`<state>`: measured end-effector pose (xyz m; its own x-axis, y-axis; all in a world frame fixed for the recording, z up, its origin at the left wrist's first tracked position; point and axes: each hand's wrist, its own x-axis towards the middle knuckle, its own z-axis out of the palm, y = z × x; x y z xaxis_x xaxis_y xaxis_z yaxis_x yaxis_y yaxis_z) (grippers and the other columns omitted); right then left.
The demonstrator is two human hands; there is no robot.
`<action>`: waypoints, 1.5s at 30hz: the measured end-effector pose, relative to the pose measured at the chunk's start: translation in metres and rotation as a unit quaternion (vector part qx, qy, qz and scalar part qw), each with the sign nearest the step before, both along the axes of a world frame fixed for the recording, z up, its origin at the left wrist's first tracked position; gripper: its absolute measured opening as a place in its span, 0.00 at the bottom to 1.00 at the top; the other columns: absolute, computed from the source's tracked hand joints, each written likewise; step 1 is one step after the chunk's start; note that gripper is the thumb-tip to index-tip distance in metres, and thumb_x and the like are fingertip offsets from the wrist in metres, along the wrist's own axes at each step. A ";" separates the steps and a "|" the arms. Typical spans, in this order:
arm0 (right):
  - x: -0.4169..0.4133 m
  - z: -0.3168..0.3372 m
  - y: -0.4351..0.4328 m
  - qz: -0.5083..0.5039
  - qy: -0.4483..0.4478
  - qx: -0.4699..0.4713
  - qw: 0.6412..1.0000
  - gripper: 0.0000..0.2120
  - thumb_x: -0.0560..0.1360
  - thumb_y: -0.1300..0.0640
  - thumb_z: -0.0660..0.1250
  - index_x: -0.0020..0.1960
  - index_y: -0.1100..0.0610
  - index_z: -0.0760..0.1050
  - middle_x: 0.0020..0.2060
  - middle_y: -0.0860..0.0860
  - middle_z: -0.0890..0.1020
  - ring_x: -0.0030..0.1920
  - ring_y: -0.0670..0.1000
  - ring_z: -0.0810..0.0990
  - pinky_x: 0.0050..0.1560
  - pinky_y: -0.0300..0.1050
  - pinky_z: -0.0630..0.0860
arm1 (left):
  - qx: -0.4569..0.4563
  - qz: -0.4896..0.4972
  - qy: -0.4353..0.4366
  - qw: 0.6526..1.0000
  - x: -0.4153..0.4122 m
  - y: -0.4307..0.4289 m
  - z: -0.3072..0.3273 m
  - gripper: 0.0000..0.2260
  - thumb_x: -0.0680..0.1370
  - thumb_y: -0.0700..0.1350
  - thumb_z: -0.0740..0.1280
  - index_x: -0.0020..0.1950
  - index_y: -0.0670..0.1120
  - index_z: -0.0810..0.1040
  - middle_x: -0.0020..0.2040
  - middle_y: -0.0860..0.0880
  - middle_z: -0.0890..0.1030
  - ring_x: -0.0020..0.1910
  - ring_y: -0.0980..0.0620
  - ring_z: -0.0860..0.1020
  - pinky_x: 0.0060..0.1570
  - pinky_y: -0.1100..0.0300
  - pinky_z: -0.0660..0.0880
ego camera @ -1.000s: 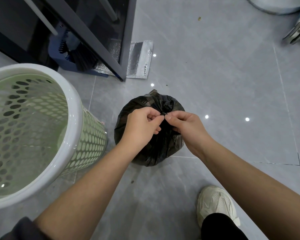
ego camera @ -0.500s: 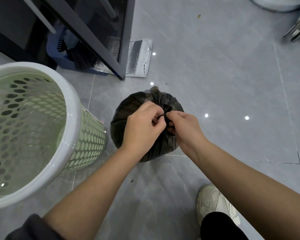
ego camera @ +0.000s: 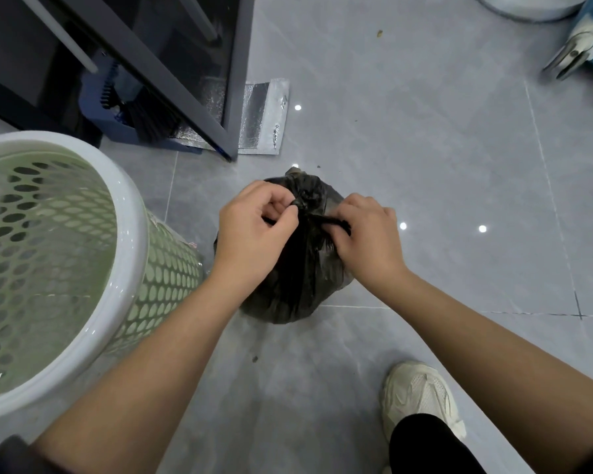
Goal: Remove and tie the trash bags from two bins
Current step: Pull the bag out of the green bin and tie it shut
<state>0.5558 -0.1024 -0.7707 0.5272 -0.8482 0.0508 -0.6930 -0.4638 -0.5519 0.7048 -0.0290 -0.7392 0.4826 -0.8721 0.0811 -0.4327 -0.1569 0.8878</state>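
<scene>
Grey tiled floor (ego camera: 425,165) under everything, glossy, with small light spots reflected. Top left: dark metal-framed cabinet (ego camera: 240,80), holding a blue dustpan (ego camera: 117,128) with a black brush (ego camera: 154,121) stood in it. Left: green perforated bin (ego camera: 127,254) with white rim, upright, bare perforated wall showing inside, bottom out of frame. Centre: black trash bag (ego camera: 288,289), out of the bin and sitting on the floor just to its right; cannot tell if touching. Full and rounded, opaque, so contents not readable. Neck gathered into a knot on top. Both forearms reaching in from the bottom edge. Left hand (ego camera: 250,230) curled, thumb and forefinger pinching bag plastic right at the knot. Right hand (ego camera: 367,241) curled on the other twisted tail of the bag, with the tail end poking out above the knuckles. Hands a little apart, knot between them. Bottom right: cream sneaker (ego camera: 421,395) flat on the floor below a black trouser leg. Behind the bag: flat silver foil pouch (ego camera: 264,118) on the floor, partly tucked under the cabinet corner. Top right corner: blue object on a caster wheel (ego camera: 572,53), next to a round metal base (ego camera: 528,8), both cut by the frame.
</scene>
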 end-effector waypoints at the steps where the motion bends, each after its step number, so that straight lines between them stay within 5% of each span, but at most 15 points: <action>1: -0.001 0.000 0.000 0.001 -0.007 0.000 1.000 0.03 0.73 0.57 0.68 0.41 0.53 0.78 0.37 0.43 0.71 0.43 0.53 0.74 0.46 0.46 0.60 | -0.001 -0.002 -0.002 1.000 0.002 0.001 0.001 0.05 0.71 0.41 0.67 0.38 0.51 0.76 0.38 0.54 0.77 0.37 0.46 0.79 0.38 0.44 0.78; 4: -0.006 -0.003 0.001 0.018 -0.024 0.012 0.999 0.03 0.72 0.58 0.69 0.39 0.54 0.77 0.37 0.44 0.71 0.43 0.54 0.74 0.45 0.47 0.61 | 0.021 -0.027 0.003 0.999 0.003 0.002 0.001 0.05 0.71 0.41 0.67 0.38 0.52 0.76 0.37 0.56 0.76 0.36 0.49 0.78 0.38 0.47 0.78; 8: -0.013 -0.011 -0.002 0.041 -0.050 0.053 0.997 0.03 0.71 0.61 0.67 0.43 0.56 0.78 0.42 0.49 0.78 0.46 0.55 0.75 0.48 0.54 0.71 | 0.068 -0.063 -0.049 0.994 0.005 0.011 -0.010 0.05 0.72 0.40 0.69 0.42 0.50 0.77 0.38 0.56 0.75 0.35 0.58 0.74 0.39 0.65 0.70; 15: -0.015 -0.017 -0.015 0.064 -0.056 0.065 0.994 0.03 0.72 0.62 0.68 0.44 0.56 0.78 0.41 0.45 0.75 0.46 0.54 0.75 0.49 0.55 0.73 | 0.216 -0.104 -0.214 0.947 0.014 0.028 -0.036 0.20 0.74 0.53 0.69 0.65 0.53 0.72 0.56 0.57 0.73 0.52 0.57 0.72 0.46 0.60 0.71; 20: -0.012 -0.024 -0.016 0.088 -0.030 0.078 0.993 0.04 0.72 0.61 0.68 0.46 0.55 0.79 0.42 0.45 0.75 0.46 0.53 0.75 0.50 0.52 0.73 | 0.205 -0.071 -0.247 0.944 0.004 0.020 -0.050 0.04 0.75 0.47 0.69 0.48 0.49 0.79 0.39 0.56 0.73 0.41 0.52 0.74 0.36 0.61 0.62; 25: -0.018 -0.012 -0.018 0.070 -0.036 0.102 0.992 0.04 0.72 0.62 0.68 0.45 0.55 0.78 0.40 0.44 0.75 0.44 0.49 0.74 0.49 0.46 0.73 | 0.174 -0.023 -0.217 0.960 0.002 0.018 -0.036 0.02 0.75 0.44 0.68 0.44 0.48 0.79 0.38 0.57 0.73 0.37 0.55 0.70 0.35 0.60 0.66; 35: -0.051 0.155 -0.008 0.093 -0.021 0.123 0.988 0.04 0.70 0.60 0.71 0.42 0.53 0.77 0.38 0.43 0.75 0.42 0.48 0.76 0.49 0.53 0.75 | 0.154 -0.043 -0.200 0.967 -0.015 0.023 0.142 0.02 0.75 0.42 0.68 0.46 0.48 0.80 0.41 0.55 0.78 0.41 0.52 0.76 0.38 0.54 0.74; 41: -0.096 0.304 -0.015 0.117 0.060 0.050 0.990 0.03 0.69 0.57 0.69 0.42 0.52 0.76 0.37 0.45 0.76 0.41 0.50 0.75 0.51 0.45 0.63 | 0.164 -0.090 -0.272 0.944 -0.050 0.019 0.293 0.05 0.75 0.46 0.65 0.46 0.49 0.81 0.42 0.54 0.79 0.42 0.53 0.77 0.39 0.59 0.73; 45: -0.128 0.389 -0.031 0.143 0.113 0.021 0.983 0.04 0.67 0.57 0.71 0.40 0.52 0.76 0.36 0.47 0.77 0.40 0.52 0.76 0.53 0.50 0.65 | 0.169 -0.147 -0.312 0.923 -0.081 0.000 0.380 0.09 0.76 0.47 0.62 0.46 0.48 0.81 0.40 0.53 0.79 0.39 0.52 0.77 0.35 0.58 0.74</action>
